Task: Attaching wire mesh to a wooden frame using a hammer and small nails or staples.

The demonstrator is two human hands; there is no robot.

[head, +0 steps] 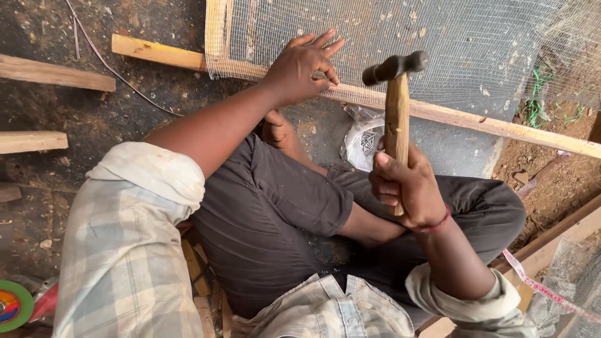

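Hammer [396, 106]: black head, tan wooden handle. Wire mesh [400, 44] beyond fingers: grey fine grid. Frame batten [438, 112]: pale yellow wood. Shirt [125, 250]: faded grey-cream plaid. Trousers [269, 219]: dark grey. Wristband [438, 223]: red.

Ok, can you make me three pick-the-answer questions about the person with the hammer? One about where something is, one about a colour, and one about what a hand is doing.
1. Where does the left hand rest?
A. on the wooden strip at the wire mesh edge
B. on a knee
C. on the ground

2. What colour is the band on the right wrist?
A. blue
B. red
C. yellow

3. How is the hammer held?
A. lying flat on the ground
B. head down
C. gripped by the right hand, head raised

Answers: 1 A, the fingers press where strip and mesh meet. 2 B, a red band circles the wrist. 3 C, the fist closes on the wooden handle with the dark head up.
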